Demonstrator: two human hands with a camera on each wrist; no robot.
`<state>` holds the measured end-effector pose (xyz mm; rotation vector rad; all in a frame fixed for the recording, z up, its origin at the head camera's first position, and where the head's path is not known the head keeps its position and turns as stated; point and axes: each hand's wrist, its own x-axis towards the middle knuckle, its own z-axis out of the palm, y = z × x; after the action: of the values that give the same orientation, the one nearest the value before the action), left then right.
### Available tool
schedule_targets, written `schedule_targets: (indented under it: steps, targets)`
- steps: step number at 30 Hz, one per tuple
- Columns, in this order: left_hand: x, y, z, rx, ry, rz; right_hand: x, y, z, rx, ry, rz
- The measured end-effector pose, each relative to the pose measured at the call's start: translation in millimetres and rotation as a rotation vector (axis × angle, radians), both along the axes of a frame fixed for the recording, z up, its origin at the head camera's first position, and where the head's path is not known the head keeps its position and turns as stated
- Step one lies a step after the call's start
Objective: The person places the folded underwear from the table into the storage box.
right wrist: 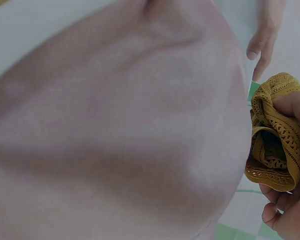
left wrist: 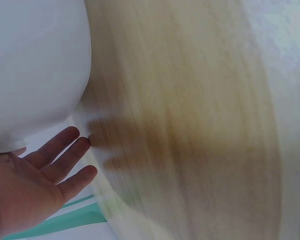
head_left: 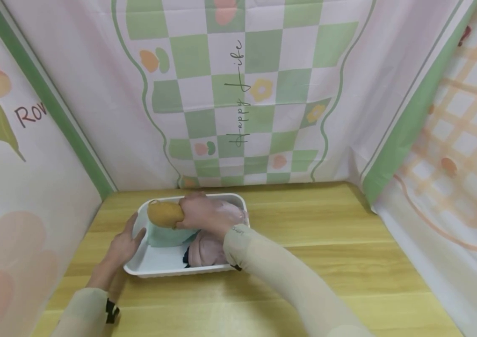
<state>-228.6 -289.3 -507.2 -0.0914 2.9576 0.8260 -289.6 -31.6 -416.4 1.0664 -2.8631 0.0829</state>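
Observation:
My right hand (head_left: 202, 211) grips a folded mustard bra (head_left: 164, 214) above the back left of a white plastic tray (head_left: 154, 272). In the right wrist view, openwork lace trim shows on the mustard bra (right wrist: 274, 120), with the thumb and fingers around its edge. My left hand (head_left: 121, 245) rests against the tray's left end, thumb at the rim; its fingers look extended in the left wrist view (left wrist: 35, 190). Under the mustard bra lies a pale green garment (head_left: 167, 237). A folded dusty pink garment (head_left: 206, 250) with dark edges sits at the tray's front right.
Another pale pink item (head_left: 233, 213) lies at the back right of the tray, partly behind my right arm. The tray stands on a wood-grain table (head_left: 314, 262). Printed curtains (head_left: 263, 84) hang at the back and both sides.

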Motion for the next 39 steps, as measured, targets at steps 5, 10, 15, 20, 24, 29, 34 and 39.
schedule_targets:
  steps: [5,10,15,20,24,29,34,39]
  targets:
    - [0.6,0.4,0.6,0.002,-0.005,0.009,-0.4,-7.0,-2.6,0.043,0.003,-0.019]
    - [0.2,0.0,-1.2,0.007,-0.007,0.013,-3.7,-12.3,-8.2,0.081,0.006,-0.029]
    - [-1.8,-0.6,-4.8,0.007,0.004,0.013,-6.6,-15.0,-13.6,0.108,-0.005,-0.042]
    - [-2.4,-0.9,-4.7,-0.002,0.024,0.001,-6.1,-15.1,-17.2,0.169,-0.045,-0.073]
    - [-1.7,-1.1,-2.4,-0.011,0.039,0.001,-6.9,-15.5,-17.2,0.187,-0.051,-0.075]
    - [-1.5,-0.8,0.0,-0.014,0.03,0.002,-7.7,-13.9,-13.0,0.181,-0.06,-0.081]
    - [-0.2,-0.2,-0.3,-0.017,0.023,-0.002,-8.7,-10.3,-9.6,0.157,-0.094,-0.091]
    - [0.5,1.2,1.0,-0.02,0.021,-0.001,-11.3,-4.3,-7.0,0.131,-0.107,-0.098]
